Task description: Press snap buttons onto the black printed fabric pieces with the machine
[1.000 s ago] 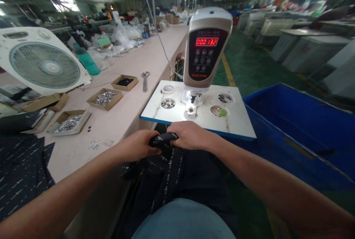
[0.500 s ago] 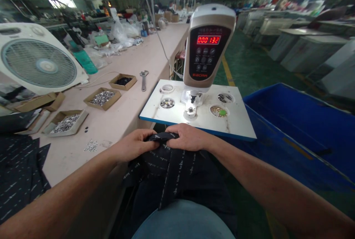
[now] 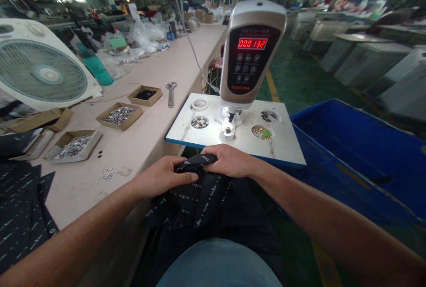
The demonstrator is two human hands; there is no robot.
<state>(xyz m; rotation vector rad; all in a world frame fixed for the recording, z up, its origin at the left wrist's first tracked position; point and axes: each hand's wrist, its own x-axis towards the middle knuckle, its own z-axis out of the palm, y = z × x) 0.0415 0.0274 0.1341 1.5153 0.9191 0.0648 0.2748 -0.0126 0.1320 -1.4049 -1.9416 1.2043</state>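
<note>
Dark fabric with small white lettering point(image 3: 189, 202) hangs over my lap, its upper edge bunched between my two hands. My left hand point(image 3: 163, 176) grips the left part of that edge, thumb lying along the top. On the right part, my right hand point(image 3: 228, 160) is closed, with its fingers tucked behind the cloth. Both hands are just in front of the white board point(image 3: 246, 149) of a snap-fastening machine point(image 3: 254, 56). The machine's lit die point(image 3: 228, 131) stands beyond the hands, apart from the cloth. A red display reads 000132.
On the table at left stand cardboard boxes of metal fasteners point(image 3: 73, 147), a wrench point(image 3: 171, 94) and a white fan point(image 3: 46, 72). More printed fabric point(image 3: 23, 207) lies at the near left edge. A blue bin point(image 3: 359, 145) stands at right.
The cloth's top edge has been turned and spread wider between the hands. My left thumb now lies straighter across it. The view has shifted slightly.
</note>
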